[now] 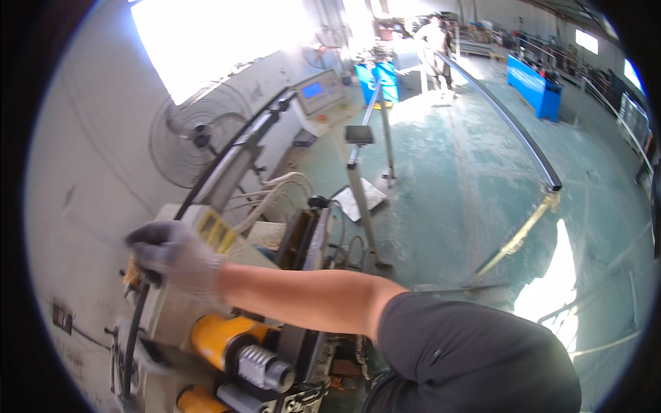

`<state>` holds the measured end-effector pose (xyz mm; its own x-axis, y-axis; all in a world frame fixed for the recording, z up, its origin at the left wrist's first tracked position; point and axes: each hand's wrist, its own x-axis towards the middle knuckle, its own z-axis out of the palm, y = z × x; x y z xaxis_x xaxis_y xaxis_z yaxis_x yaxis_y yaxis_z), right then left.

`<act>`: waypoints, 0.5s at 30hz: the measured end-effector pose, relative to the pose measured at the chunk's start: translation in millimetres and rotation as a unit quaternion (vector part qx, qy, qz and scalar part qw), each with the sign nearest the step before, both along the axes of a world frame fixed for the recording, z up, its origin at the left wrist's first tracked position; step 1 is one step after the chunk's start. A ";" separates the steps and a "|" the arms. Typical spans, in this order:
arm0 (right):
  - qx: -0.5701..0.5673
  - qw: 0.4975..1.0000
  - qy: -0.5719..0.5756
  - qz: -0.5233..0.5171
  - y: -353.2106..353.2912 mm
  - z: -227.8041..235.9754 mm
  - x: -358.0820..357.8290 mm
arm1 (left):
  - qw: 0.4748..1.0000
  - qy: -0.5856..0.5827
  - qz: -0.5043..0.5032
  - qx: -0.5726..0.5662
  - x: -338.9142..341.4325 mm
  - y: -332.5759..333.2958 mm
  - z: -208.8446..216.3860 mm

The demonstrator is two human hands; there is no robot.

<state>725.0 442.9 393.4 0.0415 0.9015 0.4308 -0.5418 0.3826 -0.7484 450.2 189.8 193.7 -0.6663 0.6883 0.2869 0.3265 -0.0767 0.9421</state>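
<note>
My right hand [175, 256], in a white glove with dark grey fingers, reaches across to the left with the forearm stretched out. Its fingers are curled round a long dark metal bar [227, 155] that lies lengthwise over the machine by the wall. The bar appears again below the hand, running toward the lower left. Motion blurs the hand a little, and the fingers' undersides are hidden. Under the forearm sits the machine's yellow cylinder [227, 339], with a ribbed metal shaft [260, 366] at its end. My left hand does not show.
A wall fan [200, 135] and a control box with a blue screen [318, 91] stand beyond the bar. Metal stands [359, 199] rise from the green floor. A long dark tube [513, 124] slopes across at right. A person [435, 55] stands far off, near blue machines [533, 86].
</note>
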 end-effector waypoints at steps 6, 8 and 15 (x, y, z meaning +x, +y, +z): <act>-0.176 0.972 -0.125 -0.093 -162.9 -170.6 247.7 | 0.991 -0.011 -0.037 -0.131 152.3 -35.7 5.7; -0.279 0.949 -0.120 -0.088 -221.9 -236.5 310.3 | 0.964 -0.043 -0.148 -0.215 209.2 -44.3 -6.1; -0.470 0.663 -0.436 -0.386 -454.1 -415.8 436.5 | 0.801 -0.027 -0.495 -0.334 392.8 -32.2 -39.5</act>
<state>1161.5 -11.2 -22.4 0.7515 0.6439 -0.1437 0.3393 -0.5640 -0.7528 843.0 157.6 154.2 0.3032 0.8749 -0.3776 0.3750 0.2547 0.8913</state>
